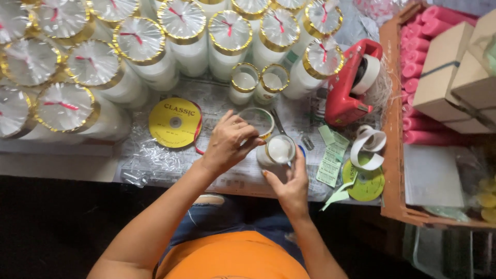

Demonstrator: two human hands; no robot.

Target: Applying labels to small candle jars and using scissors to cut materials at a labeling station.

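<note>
White candle jar (pixel 279 150) gripped in right hand (pixel 290 188), left hand (pixel 227 144) fingers pinching its rim w/ gold band.

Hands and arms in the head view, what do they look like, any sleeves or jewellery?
Both arms are bare to the upper arm, with no sleeves showing. The left hand and right hand wear no gloves, watch or bracelet. Rings are too small to tell.

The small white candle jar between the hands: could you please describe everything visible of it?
The small white candle jar is a short cylinder with a thin gold band around its open rim and pale, waxy white contents. It seems upright on the paper-covered table. The right hand cups it from below; the left hand fingertips touch its rim. It lacks the cellophane wrapping seen on jars behind.
</note>
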